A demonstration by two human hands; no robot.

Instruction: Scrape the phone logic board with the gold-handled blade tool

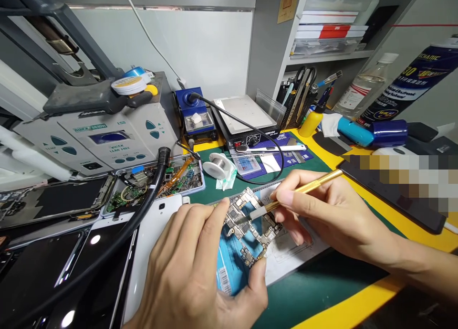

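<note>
My left hand (195,267) pinches a phone circuit board (250,224) between fingertips and thumb, holding it tilted above a blue battery pack (232,260). My right hand (322,214) grips a gold-handled tool (307,186) like a pen. Its silver tip touches the board's upper middle. Both hands hover over a green mat (315,276) with a white sheet (286,257) under the board.
A grey hot-air station (103,138) stands at the back left, and its black hose (143,209) crosses several phones (53,267). A parts tray (164,178), solder reel (219,165), blue tip-cleaner stand (195,114) and heating plate (246,116) sit behind. Tool holder (300,100), bottles and spray can (411,83) at right.
</note>
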